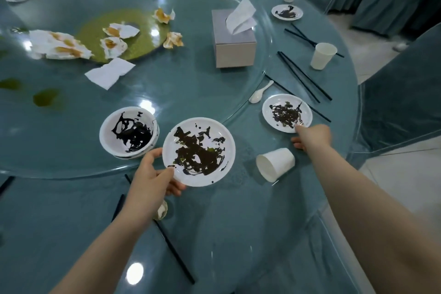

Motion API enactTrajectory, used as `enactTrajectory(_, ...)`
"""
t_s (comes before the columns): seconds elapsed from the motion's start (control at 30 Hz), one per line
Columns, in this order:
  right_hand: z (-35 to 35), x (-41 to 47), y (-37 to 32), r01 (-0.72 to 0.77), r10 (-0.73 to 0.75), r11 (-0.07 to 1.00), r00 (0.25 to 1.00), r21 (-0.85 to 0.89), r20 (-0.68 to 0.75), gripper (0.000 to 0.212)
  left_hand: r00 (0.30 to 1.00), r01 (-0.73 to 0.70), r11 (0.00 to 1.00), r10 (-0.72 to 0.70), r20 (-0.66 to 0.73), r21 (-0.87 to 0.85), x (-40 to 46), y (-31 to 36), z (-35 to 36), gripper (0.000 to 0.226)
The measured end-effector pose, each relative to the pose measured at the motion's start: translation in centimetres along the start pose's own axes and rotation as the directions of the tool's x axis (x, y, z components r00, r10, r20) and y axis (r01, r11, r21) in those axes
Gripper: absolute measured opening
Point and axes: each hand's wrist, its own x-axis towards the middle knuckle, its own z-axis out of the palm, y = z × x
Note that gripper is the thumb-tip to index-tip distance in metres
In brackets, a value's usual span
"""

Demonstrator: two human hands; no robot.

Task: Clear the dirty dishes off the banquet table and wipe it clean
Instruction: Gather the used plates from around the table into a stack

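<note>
So my left hand (149, 175) has its fingers and thumb pinched on the near-left rim of the big dirty plate (198, 151), held just right of the stacked bowls (128, 132). My right hand (311, 137) is out at the small plate (287, 113), which sits just past the fingertips, far and a bit left. Fingers touch its near rim; I can't tell if they're gripping yet. Right hand's clearly the closer one.

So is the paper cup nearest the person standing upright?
No, the paper cup lies on its side on the table, with its open mouth facing the camera.
</note>
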Motion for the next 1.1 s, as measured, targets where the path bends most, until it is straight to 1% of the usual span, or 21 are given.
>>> enactTrajectory(0.1,-0.3,-0.3,-0.1,-0.054,0.053,0.998,0.998,0.023,0.013,0.011,1.0,0.0,1.0,0.0,-0.004,0.018,0.2,-0.1,-0.5,0.039)
enactTrajectory(0.17,-0.6,-0.9,-0.1,-0.055,0.054,0.997,0.998,0.048,0.012,0.007,1.0,-0.005,1.0,0.005,-0.007,0.013,0.0,0.1,-0.6,0.039)
enactTrajectory(0.27,-1.3,-2.8,-0.6,0.022,-0.023,0.999,0.999,0.048,0.03,0.013,1.0,-0.017,1.0,0.017,-0.008,-0.02,-0.7,0.4,-1.0,0.039)
enactTrajectory(0.37,-2.0,-5.5,-1.9,0.109,-0.113,0.992,0.991,0.069,0.066,0.012,1.0,-0.005,1.0,0.004,-0.019,-0.024,-1.7,0.5,-1.7,0.039)
enactTrajectory(0.53,-1.8,-12.6,-4.5,0.23,-0.235,0.972,0.949,0.047,0.208,0.006,1.0,-0.012,0.999,0.011,-0.024,-0.051,-4.4,0.7,-4.0,0.041)
enactTrajectory(0.6,-1.2,-15.7,-5.0,0.258,-0.265,0.964,0.924,0.061,0.275,0.004,1.0,-0.017,0.997,0.015,-0.028,-0.07,-6.0,0.7,-5.2,0.039)
enactTrajectory(0.7,-0.5,-21.2,-4.9,0.307,-0.311,0.949,0.876,0.07,0.37,0.008,0.998,-0.043,0.997,0.04,-0.038,-0.068,-9.3,0.7,-7.6,0.035)
enactTrajectory(0.83,0.4,-29.9,-3.5,0.402,-0.378,0.914,0.789,0.059,0.484,0.009,0.995,-0.088,0.99,0.084,-0.045,-0.112,-14.9,0.4,-11.7,0.033)
enactTrajectory(1.0,1.2,-42.0,-0.7,0.482,-0.431,0.874,0.708,0.063,0.559,0.007,0.99,-0.133,0.982,0.124,-0.072,-0.134,-23.7,-2.0,-18.4,0.035)
enactTrajectory(1.1,2.4,-49.7,1.4,0.549,-0.455,0.834,0.632,0.053,0.627,0.011,0.984,-0.156,0.974,0.139,-0.11,-0.162,-29.5,-4.5,-23.5,0.035)
